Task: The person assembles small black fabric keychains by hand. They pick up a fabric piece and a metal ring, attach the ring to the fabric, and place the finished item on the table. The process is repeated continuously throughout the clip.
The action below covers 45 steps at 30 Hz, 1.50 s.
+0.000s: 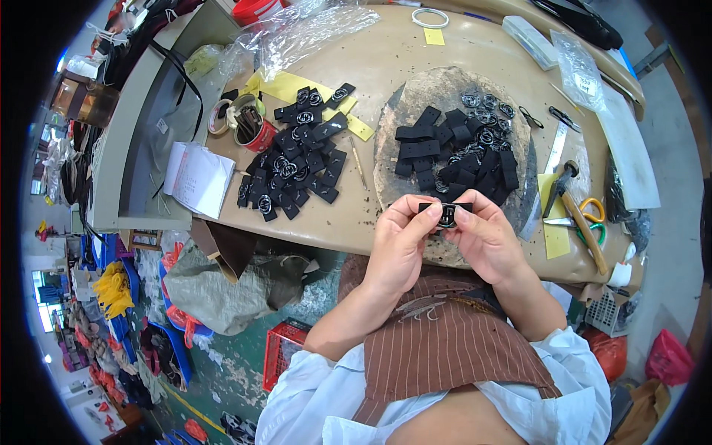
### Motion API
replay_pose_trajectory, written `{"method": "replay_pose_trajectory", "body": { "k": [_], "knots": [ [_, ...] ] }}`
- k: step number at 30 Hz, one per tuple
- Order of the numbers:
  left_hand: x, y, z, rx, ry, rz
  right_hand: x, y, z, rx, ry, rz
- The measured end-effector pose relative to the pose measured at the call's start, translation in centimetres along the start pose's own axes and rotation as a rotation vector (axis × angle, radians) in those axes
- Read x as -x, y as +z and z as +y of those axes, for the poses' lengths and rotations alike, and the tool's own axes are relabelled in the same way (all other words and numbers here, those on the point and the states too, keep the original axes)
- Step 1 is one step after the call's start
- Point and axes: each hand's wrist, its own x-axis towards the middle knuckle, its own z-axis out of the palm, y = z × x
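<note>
Between my two hands is a short black strap piece with a shiny metal buckle [447, 216] at its middle. My left hand [401, 241] pinches its left end, and my right hand [486, 237] pinches the right end; both thumbs press beside the buckle. Just beyond my fingers, black strap pieces [423, 148] lie heaped on a round worn board [389, 159]. Loose metal buckles [486, 117] are scattered at that heap's far right. Left of the board is another pile of black strap pieces fitted with buckles [289, 167].
A red can [256, 133] of dark strips stands beside an open notebook [199, 178]. A hammer [582, 219], scissors with orange and green handles [593, 211] and a steel ruler [555, 148] lie at right. A thin pointed tool [358, 163] rests between the piles. Clear plastic [311, 37] covers the far left.
</note>
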Motion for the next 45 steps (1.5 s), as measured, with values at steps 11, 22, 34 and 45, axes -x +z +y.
{"method": "replay_pose_trajectory", "body": {
  "k": [11, 22, 34, 45],
  "knots": [
    [0.1, -1.3, 1.9, 0.082, 0.023, 0.076, -9.9, -10.5, -8.9, 1.835, -0.917, 0.346],
    [-4.4, -10.3, 8.1, -1.348, 0.663, 0.799, -8.1, -11.2, -9.8, 1.275, -0.652, 0.422],
    [-2.2, -1.7, -0.6, -0.94, 0.369, -0.029, -7.0, -10.6, -9.6, 1.216, -0.697, 0.554],
    [-2.3, -1.3, -1.3, -0.961, 0.371, -0.027, -9.5, -12.2, -10.1, 1.693, -0.484, 0.32]
  ]
}}
